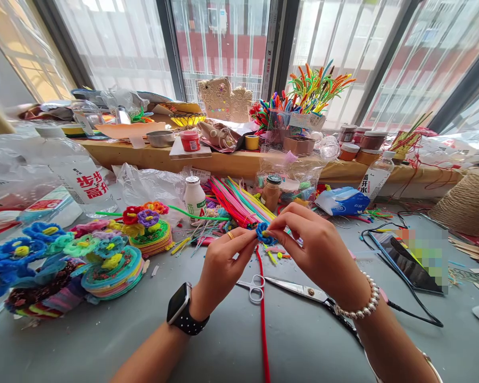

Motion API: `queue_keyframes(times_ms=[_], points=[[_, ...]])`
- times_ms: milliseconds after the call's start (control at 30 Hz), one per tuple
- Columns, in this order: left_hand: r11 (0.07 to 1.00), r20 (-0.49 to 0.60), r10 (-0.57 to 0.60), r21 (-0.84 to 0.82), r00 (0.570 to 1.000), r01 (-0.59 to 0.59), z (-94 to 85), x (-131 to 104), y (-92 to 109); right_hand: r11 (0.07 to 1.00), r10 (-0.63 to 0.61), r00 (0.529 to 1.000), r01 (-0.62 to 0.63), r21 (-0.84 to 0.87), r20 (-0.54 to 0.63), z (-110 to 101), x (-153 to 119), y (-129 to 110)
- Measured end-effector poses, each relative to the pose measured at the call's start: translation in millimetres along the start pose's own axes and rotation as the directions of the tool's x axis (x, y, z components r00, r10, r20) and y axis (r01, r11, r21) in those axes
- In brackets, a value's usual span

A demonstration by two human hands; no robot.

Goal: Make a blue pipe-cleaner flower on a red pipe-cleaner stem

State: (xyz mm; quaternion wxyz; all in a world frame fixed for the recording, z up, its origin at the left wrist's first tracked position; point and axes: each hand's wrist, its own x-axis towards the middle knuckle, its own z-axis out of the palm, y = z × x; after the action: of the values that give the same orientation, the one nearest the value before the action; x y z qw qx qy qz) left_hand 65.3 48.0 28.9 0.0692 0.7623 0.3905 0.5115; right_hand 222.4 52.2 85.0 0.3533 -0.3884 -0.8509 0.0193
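Note:
Between my two hands, above the middle of the table, is a small blue pipe-cleaner flower (265, 234) of fuzzy loops. My left hand (228, 257) pinches its left side between thumb and fingers. From the right, the thumb and forefinger of my right hand (312, 242) close on its other side, by a yellowish bit. A red pipe cleaner (263, 330) runs down the table below my hands. Small scissors (255, 289) and large black-handled scissors (303, 290) lie beneath them. A bundle of colored pipe cleaners (239, 202) lies just behind.
Pipe-cleaner flower cakes (114, 274) stand at the left, near a large water bottle (75, 175). A white bottle (195, 199) and a brown jar (271, 191) stand behind my hands. At the right are a cabled tablet (407, 260) and a twine spool (469, 199).

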Motion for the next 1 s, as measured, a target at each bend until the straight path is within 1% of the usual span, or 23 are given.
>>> queue_keyframes(times_ms=[267, 467, 700, 1000], points=[[1.0, -0.01, 0.025, 0.014, 1.0, -0.025, 0.2, 1.2, 1.1, 0.999, 0.006, 1.0, -0.006, -0.037, 0.013, -0.3, 0.0, -0.3], [1.0, -0.013, 0.012, 0.023, 1.0, -0.012, -0.2, 0.5, 0.2, 0.999, 0.012, 1.0, -0.011, -0.035, 0.022, 0.5, 0.2, -1.1], [1.0, 0.008, -0.015, 0.011, 1.0, 0.015, 0.0, 1.0, 0.4, 0.999, 0.019, 0.999, -0.017, -0.038, 0.03, 1.4, 0.0, -0.8], [1.0, 0.023, -0.021, 0.005, 1.0, 0.021, -0.4, 1.0, 2.6, 0.999, 0.017, 0.999, -0.015, -0.039, 0.031, 1.0, 0.7, -3.3]])
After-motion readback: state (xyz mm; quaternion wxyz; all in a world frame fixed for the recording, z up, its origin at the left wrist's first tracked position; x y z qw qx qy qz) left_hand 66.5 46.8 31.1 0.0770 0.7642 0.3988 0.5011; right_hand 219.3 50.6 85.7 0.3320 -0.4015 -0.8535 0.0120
